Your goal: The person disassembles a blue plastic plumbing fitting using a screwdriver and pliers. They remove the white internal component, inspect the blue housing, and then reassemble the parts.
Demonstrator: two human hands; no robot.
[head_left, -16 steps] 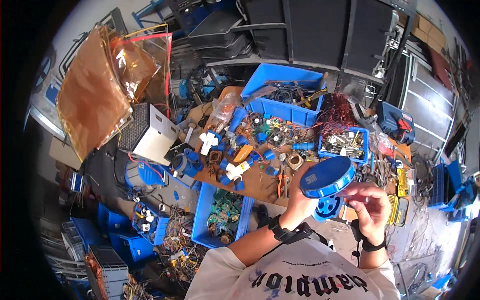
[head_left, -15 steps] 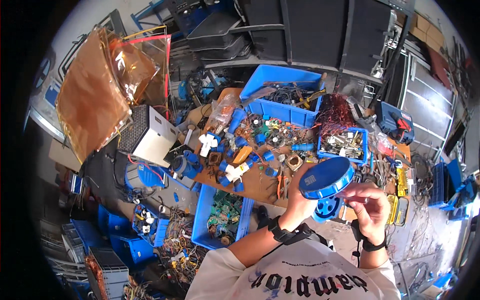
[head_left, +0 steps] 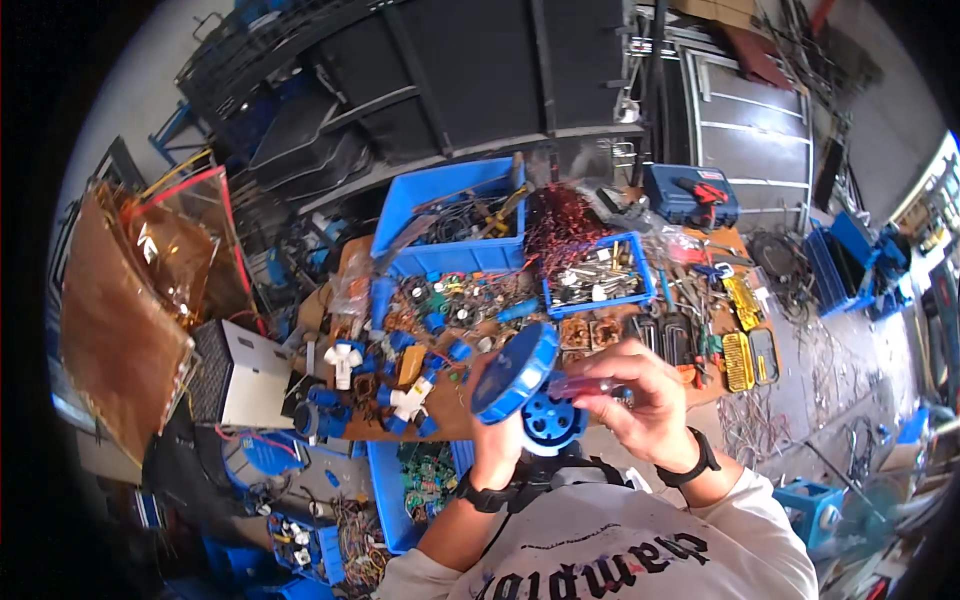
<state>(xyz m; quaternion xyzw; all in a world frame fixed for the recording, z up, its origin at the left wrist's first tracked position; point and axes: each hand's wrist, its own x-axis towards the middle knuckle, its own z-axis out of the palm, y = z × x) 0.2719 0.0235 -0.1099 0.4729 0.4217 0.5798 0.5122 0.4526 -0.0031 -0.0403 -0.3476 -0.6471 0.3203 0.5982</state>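
Note:
My left hand (head_left: 497,445) is wrapped round a blue industrial socket (head_left: 552,420) with a round face and several holes, held over the table's front edge in front of my chest. Its round blue hinged lid (head_left: 512,375) stands swung up and tilted. Between the thumb and fingers of my right hand (head_left: 645,405) is what looks like a screwdriver with a clear reddish handle (head_left: 582,388), pointing toward the socket. The lid and fingers hide its tip, so I cannot tell whether it touches the socket.
Beyond my hands, the brown table (head_left: 455,392) bears white and blue plug parts (head_left: 408,402), a large blue bin of cables (head_left: 400,262), and a smaller blue bin of metal pieces (head_left: 598,305). Hand tools and yellow bit cases (head_left: 738,362) lie right. A bin of circuit boards (head_left: 388,490) stands below.
My view has turned right, so the scene sits further left. The lid has tipped to a steeper angle, showing more of the socket's face. The right hand has come in closer beside it.

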